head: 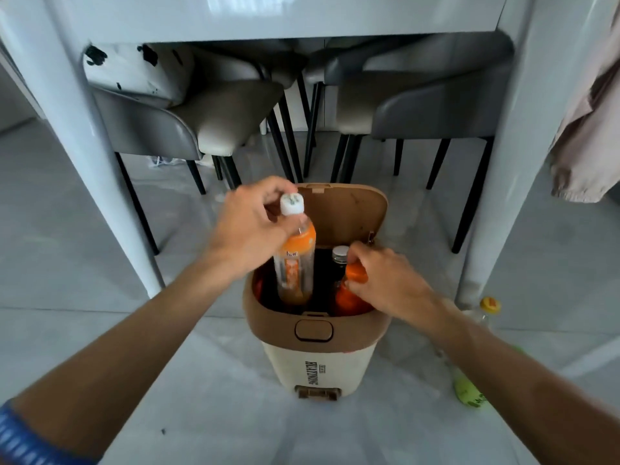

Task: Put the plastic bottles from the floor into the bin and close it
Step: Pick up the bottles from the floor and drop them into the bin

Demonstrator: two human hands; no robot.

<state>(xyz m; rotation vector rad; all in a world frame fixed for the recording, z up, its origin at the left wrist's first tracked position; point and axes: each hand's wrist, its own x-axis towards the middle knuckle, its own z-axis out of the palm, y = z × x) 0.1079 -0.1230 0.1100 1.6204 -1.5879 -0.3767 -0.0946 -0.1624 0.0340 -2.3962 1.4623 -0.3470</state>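
Observation:
A cream bin (318, 364) with a brown rim stands on the floor, its lid (345, 213) tipped up and back. My left hand (248, 226) grips the neck of an orange-labelled bottle (295, 263) with a white cap, standing upright in the left side of the bin. My right hand (389, 280) holds an orange bottle (349, 297) by its orange top in the right side of the bin. A dark bottle (340, 260) with a silver cap stands behind it. Two bottles still lie on the floor to the right: one with a yellow cap (488, 308), one green (466, 389).
A white table (302, 15) spans the back, with legs at the left (84, 129) and right (503, 162). Grey chairs (201, 122) are pushed under it behind the bin. A pinkish cloth (590, 129) hangs at the right edge.

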